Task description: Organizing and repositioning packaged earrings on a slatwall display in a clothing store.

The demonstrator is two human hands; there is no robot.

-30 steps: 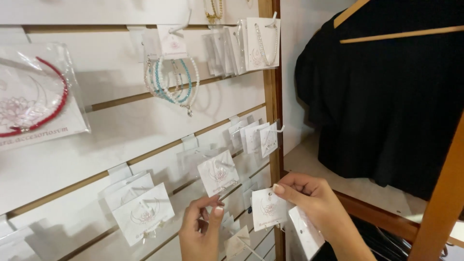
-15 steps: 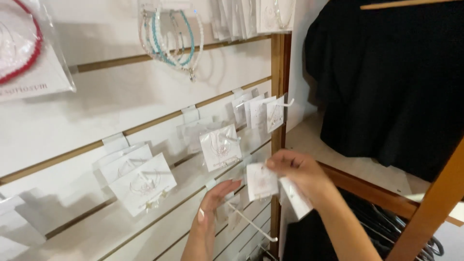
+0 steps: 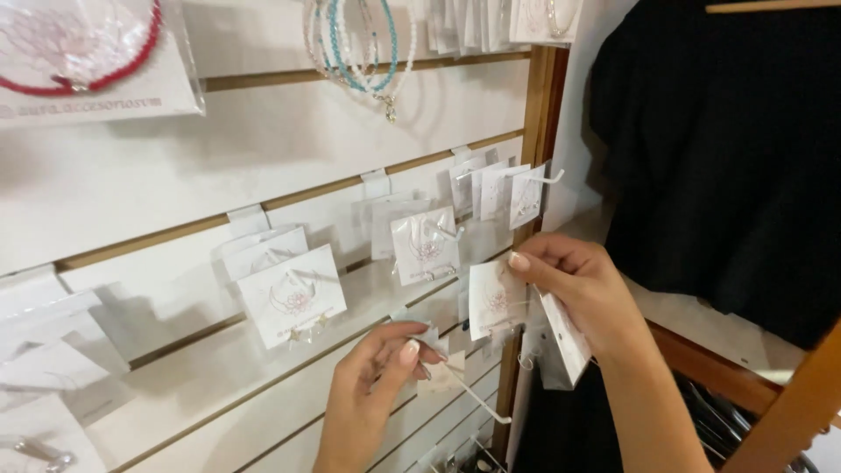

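Starting at my far left, I see a clear plastic packet holding a red beaded ring necklace hanging high on the white slatted display wall. Below it, small white jewellery cards in clear sleeves hang from pegs along the wooden slat lines. Above the middle of the wall a bunch of turquoise and white beaded necklaces dangles from a hook.

My left hand comes up from the bottom edge, fingers curled and pinched around the base of a thin white wire peg hook, which juts out from the wall toward me; a small white card tab sits right at the fingertips. Just above hangs another white card with a pink flower print.

To the right, my right hand is clenched on a small white jewellery card with a faint pink design, thumb and forefinger pinching its top right corner. The card hangs just beside the wooden upright post, above the free end of the peg hook and not touching it. Tucked under the palm of that same hand I hold further white cards, angled downward.

Farthest right, a black garment hangs against the wall, and a slanted wooden rail crosses the lower corner.
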